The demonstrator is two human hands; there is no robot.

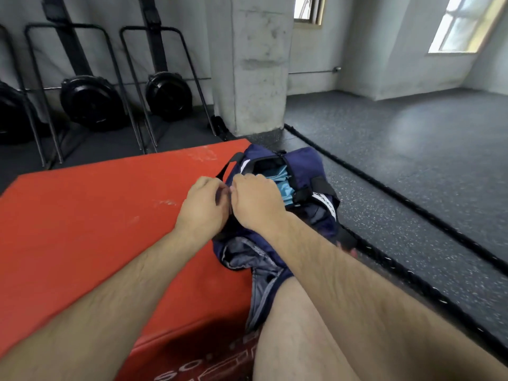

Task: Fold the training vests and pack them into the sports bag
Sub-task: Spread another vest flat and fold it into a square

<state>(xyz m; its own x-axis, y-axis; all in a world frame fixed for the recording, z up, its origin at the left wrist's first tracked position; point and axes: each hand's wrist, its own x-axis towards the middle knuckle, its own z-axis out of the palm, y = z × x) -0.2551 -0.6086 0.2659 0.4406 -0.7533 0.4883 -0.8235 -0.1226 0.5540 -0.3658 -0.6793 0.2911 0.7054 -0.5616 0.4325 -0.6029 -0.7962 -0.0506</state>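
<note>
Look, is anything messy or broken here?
Nothing is spilled or broken. The red mat has pale scuff marks near its far edge. The sports bag sags open at the mat's right edge, blue vests showing, with the left hand and right hand pinching its opening.

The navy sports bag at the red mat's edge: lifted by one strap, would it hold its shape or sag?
Probably sags: the sports bag is soft cloth, slumped and creased. Likely light, as only thin blue vests show through its open top. Unlikely to roll; it lies slack at the edge of the red mat.
</note>
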